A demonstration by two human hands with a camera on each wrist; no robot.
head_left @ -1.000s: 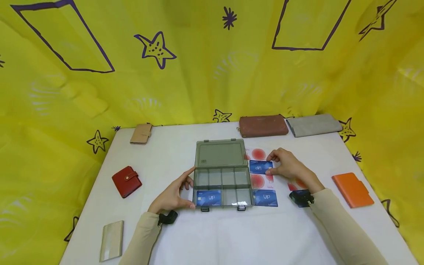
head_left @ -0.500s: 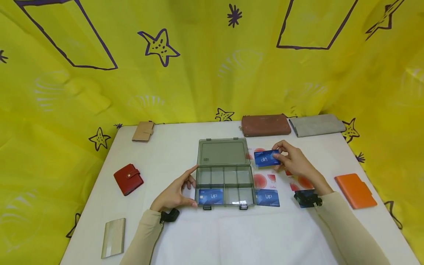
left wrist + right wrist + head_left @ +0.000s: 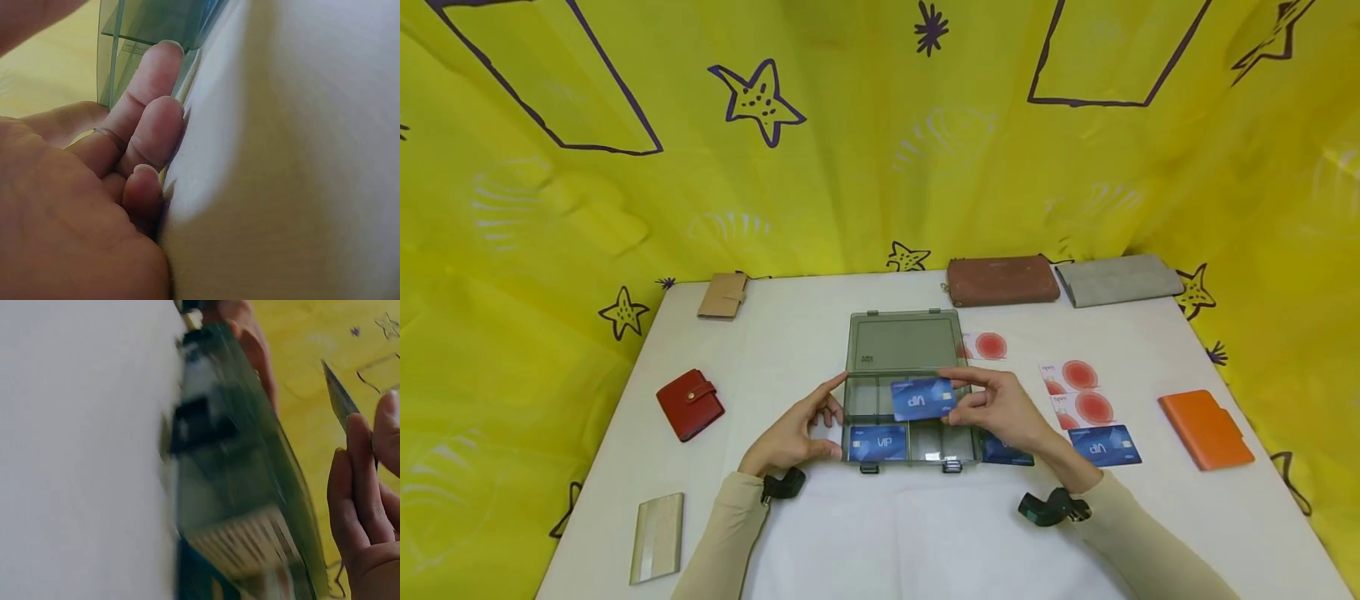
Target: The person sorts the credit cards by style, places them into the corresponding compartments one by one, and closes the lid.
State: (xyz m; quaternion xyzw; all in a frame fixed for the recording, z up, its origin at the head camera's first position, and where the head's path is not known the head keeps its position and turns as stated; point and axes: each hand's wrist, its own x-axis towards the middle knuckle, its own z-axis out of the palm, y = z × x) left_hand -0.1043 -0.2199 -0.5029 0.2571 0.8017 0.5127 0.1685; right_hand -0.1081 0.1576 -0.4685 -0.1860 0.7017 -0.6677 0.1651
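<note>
In the head view, a clear grey-green compartment case (image 3: 904,340) lies open mid-table, lid folded back. A blue VIP card (image 3: 877,442) rests in its front left compartment. My left hand (image 3: 790,437) touches the case's left side, thumb near the front corner and index finger near the hinge. Its other fingers curl loosely beside the wall (image 3: 153,125). My right hand (image 3: 1003,408) pinches another blue VIP card (image 3: 917,398) above the back compartments. In the right wrist view that card (image 3: 339,400) shows nearly edge-on, apart from the case.
Beside the case lie a red-and-white card (image 3: 988,345) and a partly covered blue card (image 3: 1006,452). Farther right are red-and-white cards (image 3: 1075,377) and a blue card (image 3: 1105,445). Around them lie a red wallet (image 3: 688,406), orange wallet (image 3: 1204,429) and brown wallet (image 3: 1002,281).
My right hand has lifted the blue card from the table right of the case and carried it left over the compartments. The left hand stays at the case's side.
</note>
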